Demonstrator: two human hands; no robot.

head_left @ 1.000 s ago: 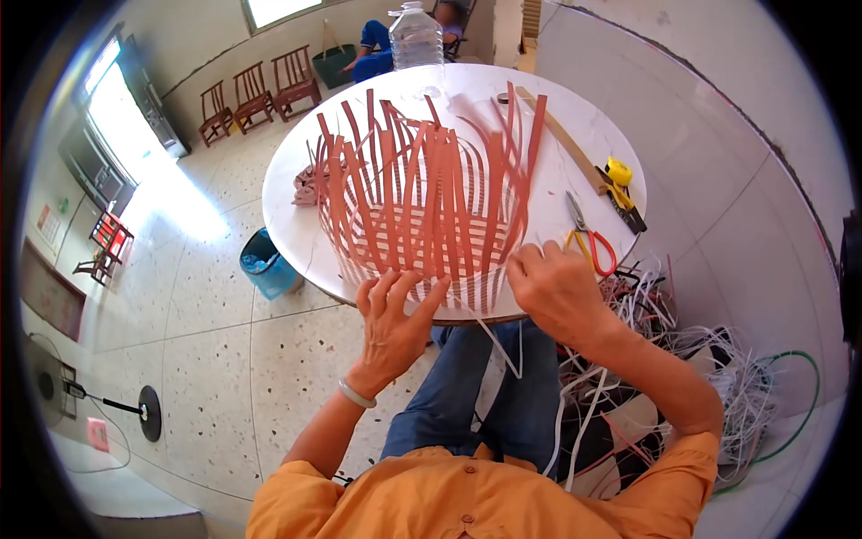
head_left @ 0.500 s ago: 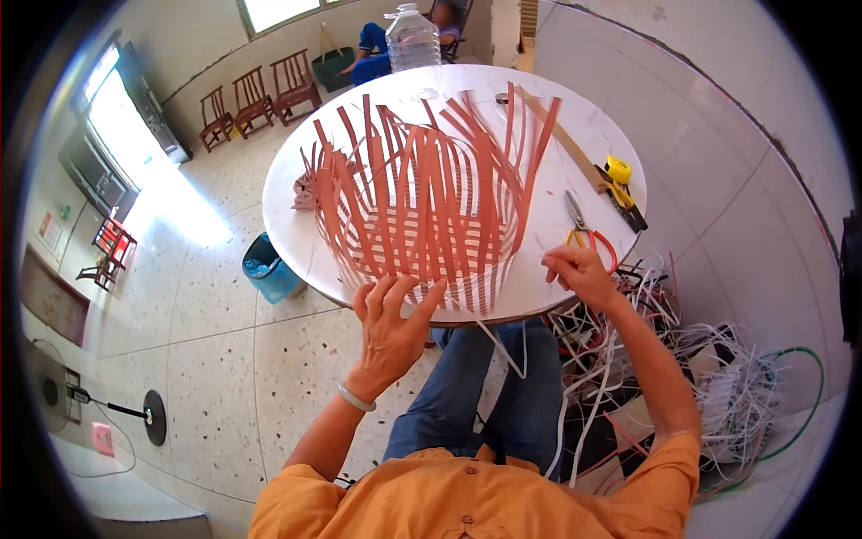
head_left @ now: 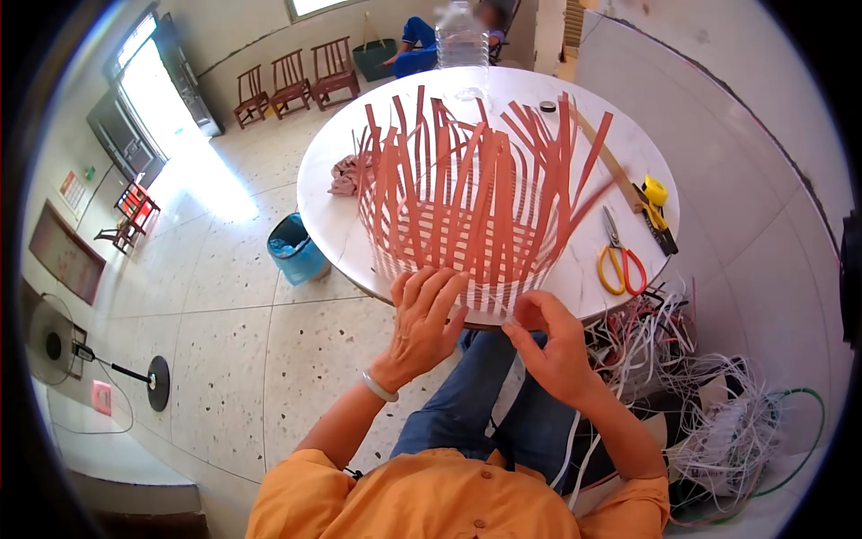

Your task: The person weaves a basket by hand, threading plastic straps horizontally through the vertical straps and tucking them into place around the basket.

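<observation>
A partly woven basket (head_left: 467, 234) of red-brown upright strips and white cross strips stands on the round white table (head_left: 328, 180), its loose strip ends fanning upward. My left hand (head_left: 424, 314) rests against the basket's near left side, fingers bent over the woven wall and thumb apart. At the near right edge, my right hand (head_left: 549, 341) has thumb and forefinger pinched on a thin white strip (head_left: 505, 314) by the wall.
Scissors (head_left: 620, 260), a yellow tape measure (head_left: 655, 190) and a wooden ruler (head_left: 611, 162) lie on the right. A clear bottle (head_left: 461, 40) and pink cloth (head_left: 346, 175) are also there. Tangled strips (head_left: 718, 440) lie low right; a blue bin (head_left: 301, 256) stands left. A person sits beyond.
My right hand moved out right from the basket, then came back to its near edge and pinches the strip. My left hand stays at the wall. The whole view has shifted.
</observation>
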